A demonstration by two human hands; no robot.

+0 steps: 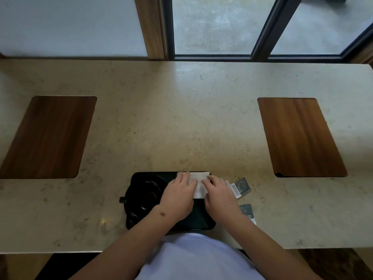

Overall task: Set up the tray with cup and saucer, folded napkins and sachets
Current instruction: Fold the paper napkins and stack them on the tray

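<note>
A black tray [201, 223] lies at the near edge of the stone counter. In its left half stands a black cup [144, 196] on a black saucer [139, 184], with the cup's handle pointing left. A white folded napkin [198, 184] lies across the tray's far right part. My left hand [178, 196] and my right hand [220, 196] both rest palm-down on the napkin, covering much of it. Several sachets lie on the counter just right of the tray: a white one [234, 188] and a dark one [243, 185] together, another dark one [247, 211] nearer me.
The beige stone counter [181, 118] holds two inset wooden panels, one at the left [46, 136] and one at the right [298, 136]. A wall and a glass door stand behind the counter's far edge.
</note>
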